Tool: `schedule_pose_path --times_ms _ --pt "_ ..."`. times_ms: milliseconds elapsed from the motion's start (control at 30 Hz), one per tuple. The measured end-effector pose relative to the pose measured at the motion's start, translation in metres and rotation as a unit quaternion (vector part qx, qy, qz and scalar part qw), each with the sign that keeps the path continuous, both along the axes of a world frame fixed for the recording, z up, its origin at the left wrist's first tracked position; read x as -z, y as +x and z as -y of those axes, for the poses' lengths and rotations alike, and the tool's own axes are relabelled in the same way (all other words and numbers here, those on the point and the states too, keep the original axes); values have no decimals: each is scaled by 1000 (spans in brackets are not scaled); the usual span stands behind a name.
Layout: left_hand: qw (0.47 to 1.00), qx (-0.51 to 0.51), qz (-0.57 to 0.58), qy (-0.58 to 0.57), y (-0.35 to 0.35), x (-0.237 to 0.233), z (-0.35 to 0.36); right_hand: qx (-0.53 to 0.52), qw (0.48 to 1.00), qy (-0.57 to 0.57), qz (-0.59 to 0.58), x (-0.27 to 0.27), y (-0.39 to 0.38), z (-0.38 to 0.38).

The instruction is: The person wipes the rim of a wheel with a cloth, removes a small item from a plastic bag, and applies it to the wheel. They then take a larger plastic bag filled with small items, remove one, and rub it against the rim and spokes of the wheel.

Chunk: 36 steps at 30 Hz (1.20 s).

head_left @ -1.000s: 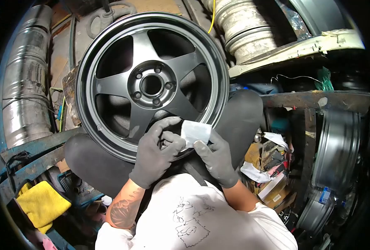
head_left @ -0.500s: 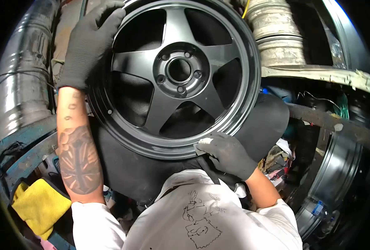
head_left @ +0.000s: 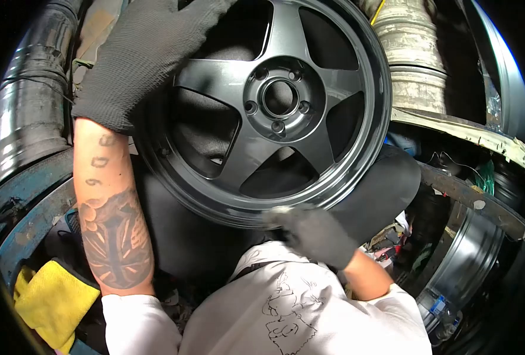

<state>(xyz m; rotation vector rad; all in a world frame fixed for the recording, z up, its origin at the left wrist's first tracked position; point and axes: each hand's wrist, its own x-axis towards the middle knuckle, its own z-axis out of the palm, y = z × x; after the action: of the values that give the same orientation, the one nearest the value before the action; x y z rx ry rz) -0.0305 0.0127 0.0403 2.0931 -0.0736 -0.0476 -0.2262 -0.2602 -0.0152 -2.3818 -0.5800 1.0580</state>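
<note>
— Grey alloy, 5-spoke: we've got the wheel [head_left: 256,148] propped on our lap, face toward us, its btm edge against the black trousers [head_left: 386,189]. Where do we put the hands?

— Both gloved, dark knit. We see the left hand [head_left: 147,56] laid over the wheel's upper-left edge, palm down, fingers stretched out flat across rim & spoke, not curled round anything we can make out. The tattooed forearm [head_left: 111,225] runs down from it, just beside the wheel.

— And the other?

— We find the right hand [head_left: 312,234] at the btm of the wheel, on the glossy outer lip. Fingers bent, pressed down on a pale scrap [head_left: 279,209] that just peeks out at the tips. That hand's blurred, so we can't tell what the scrap is.

— Hub?

— Centre bore [head_left: 280,97] w/ bolt holes round it, sitting up & right of mid-view.

— Round us?

— Yellow cloth [head_left: 52,296] low left, near the forearm, well apart from the wheel. Bare steel rims [head_left: 26,106] stacked far left. Dusty rims [head_left: 413,65] top right, behind the wheel. One shiny rim [head_left: 469,254] leaning low right. Our white T-shirt [head_left: 298,307] w/ an ink drawing fills the btm.
</note>
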Motion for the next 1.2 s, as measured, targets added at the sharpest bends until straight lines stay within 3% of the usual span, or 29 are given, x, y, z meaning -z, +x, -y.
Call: schedule_pose_path --times_ms 100,233,300,333,400,433,533,567,600,667,700,733,800,833,900,967,1000,1033,1100,1167,1200 --pt "999 18 -31 -1 4 -3 -3 115 979 168 2 30 -16 -50" --pt "992 -30 108 60 -11 -2 21 38 998 47 -23 3 -6 -10" --pt "997 -40 67 0 -4 2 4 22 998 55 -25 2 -1 5" --pt "998 -23 -7 -64 12 -5 -20 26 996 77 -22 7 -2 0" --pt "997 -28 58 -45 2 5 -10 41 991 127 -8 22 -7 -29" --pt "995 -32 90 -34 -3 5 -1 68 993 92 -22 19 -9 -50" --pt "990 -43 130 20 -1 7 4 81 984 161 3 23 -10 -31" --pt "992 -45 113 -25 3 11 -1 63 985 157 30 16 -7 -19" --pt "994 -41 86 -57 4 10 -6 42 997 41 -44 -4 -1 -5" --pt "992 -38 30 -120 6 1 -14 20 997 6 -80 -5 5 -2" --pt "995 -30 75 -61 11 13 -16 7 995 -10 -98 -5 6 -2" --pt "992 -28 120 -1 15 25 -18 106 987 119 -34 8 -14 -11" --pt "988 24 146 39 32 54 -37 122 964 225 74 34 -40 -45" --pt "989 32 140 44 36 55 -31 66 987 133 56 11 -25 -56" --pt "999 -21 45 0 25 51 -20 103 972 211 -3 34 -31 -26" --pt "999 -28 24 -13 24 47 -21 114 971 196 69 10 -22 22" --pt "999 -27 16 -35 26 44 -23 35 998 29 44 9 -15 45" --pt "998 -27 6 -56 26 45 -26 0 1000 -22 10 -8 7 51" --pt "996 -17 1 -87 25 53 -28 -5 996 -71 62 -12 -4 39" --pt "994 -9 6 -113 26 54 -28 37 997 22 61 12 -29 11" --pt "999 -20 9 -37 24 48 -22 40 994 53 84 14 -28 4"
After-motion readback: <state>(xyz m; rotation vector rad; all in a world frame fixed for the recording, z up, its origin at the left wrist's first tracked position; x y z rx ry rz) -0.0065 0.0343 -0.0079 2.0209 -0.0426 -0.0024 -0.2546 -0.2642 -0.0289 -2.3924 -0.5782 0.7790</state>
